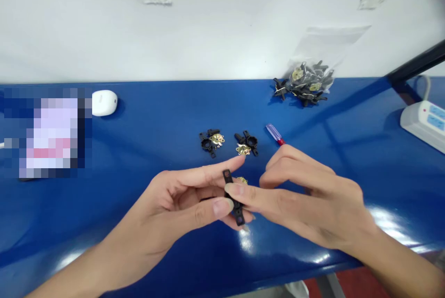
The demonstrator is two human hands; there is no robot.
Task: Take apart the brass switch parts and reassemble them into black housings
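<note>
Near the front of the blue table, my left hand grips a slim black plastic part between its thumb and fingers. The part is tilted, its upper end leaning left. My right hand pinches the same part from the right; its fingers touch the middle. A gold piece shows just behind the part, mostly hidden by the fingers. Beyond my hands lie two small groups of black parts, a left one and a right one, with gold discs beside them.
A purple screwdriver handle with a red end lies above my right hand. Farther back is a plastic bag of black and gold parts. A white case and a blurred-out device are left; a power strip is right.
</note>
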